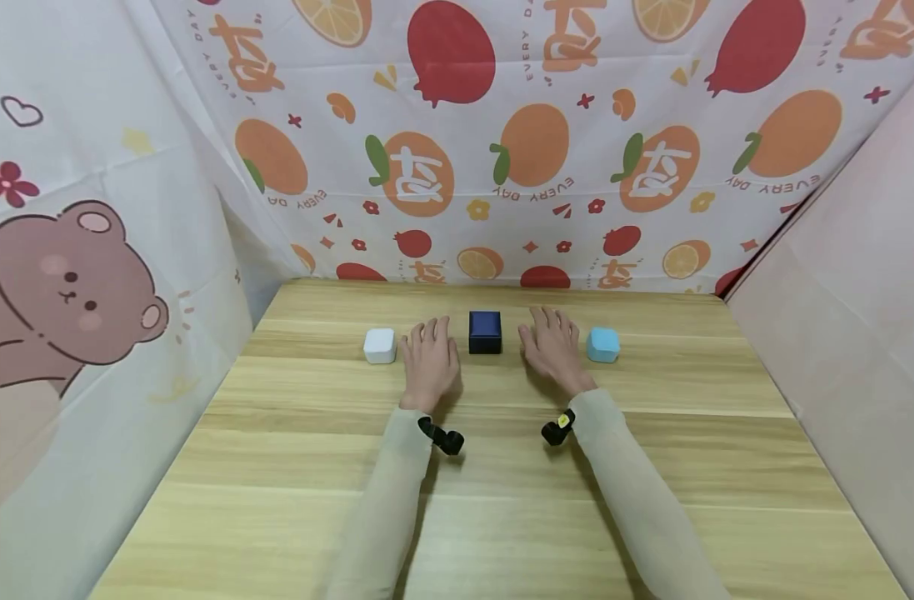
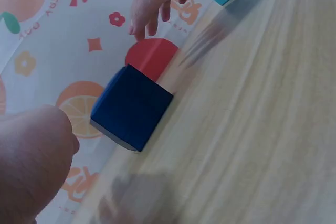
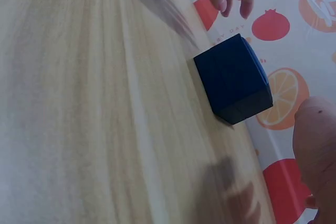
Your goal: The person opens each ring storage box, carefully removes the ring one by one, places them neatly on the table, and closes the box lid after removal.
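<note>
The dark blue box [image 1: 485, 333] stands on the worktop [image 1: 494, 525], between the left hand [image 1: 431, 360] and the right hand [image 1: 552, 346], near to both but touching neither; the grip of each hand is loose, with relaxed fingers pointing forward, and it has hold of nothing; the white box [image 1: 380, 346] lies just beside the left hand, on its outer side, and the light blue box [image 1: 603, 345] lies just outside the right hand; as I judge, no handling is in course at this moment, for the three small boxes are set in one rough row and the dark blue one looks closed; whether the work is before its start or after its end, I cannot tell; on the boxes I can read no brand or label; the fruit-printed cloth [image 1: 471, 167] behind repeats "EVERY DAY", beside large orange characters which I cannot read surely.
</note>
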The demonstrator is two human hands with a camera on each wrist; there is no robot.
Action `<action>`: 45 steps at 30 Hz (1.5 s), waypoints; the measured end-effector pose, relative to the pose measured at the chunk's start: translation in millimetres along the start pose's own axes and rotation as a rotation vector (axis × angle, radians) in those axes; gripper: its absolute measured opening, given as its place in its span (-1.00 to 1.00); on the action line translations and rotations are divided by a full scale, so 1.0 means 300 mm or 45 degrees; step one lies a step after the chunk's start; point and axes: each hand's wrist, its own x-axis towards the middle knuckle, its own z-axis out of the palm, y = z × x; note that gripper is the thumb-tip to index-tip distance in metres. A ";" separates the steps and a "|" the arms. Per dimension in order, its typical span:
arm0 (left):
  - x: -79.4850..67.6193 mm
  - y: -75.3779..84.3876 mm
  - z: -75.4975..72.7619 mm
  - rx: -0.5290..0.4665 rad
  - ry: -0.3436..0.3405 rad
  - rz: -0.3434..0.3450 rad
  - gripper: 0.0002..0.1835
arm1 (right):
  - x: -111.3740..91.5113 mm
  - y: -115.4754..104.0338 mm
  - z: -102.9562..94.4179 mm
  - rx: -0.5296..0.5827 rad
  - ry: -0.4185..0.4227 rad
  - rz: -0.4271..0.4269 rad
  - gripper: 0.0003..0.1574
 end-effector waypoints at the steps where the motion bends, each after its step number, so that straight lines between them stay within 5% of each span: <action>1: 0.003 0.002 -0.005 0.007 0.025 0.011 -0.51 | 0.001 -0.001 -0.004 -0.003 -0.002 -0.004 -0.23; 17: 0.055 0.075 -0.088 -0.040 0.200 0.153 -0.58 | 0.035 0.000 -0.108 -0.064 0.028 -0.024 -0.24; 45: 0.104 0.255 -0.035 -0.008 0.109 0.499 -0.61 | 0.039 0.082 -0.256 -0.169 0.039 -0.008 -0.20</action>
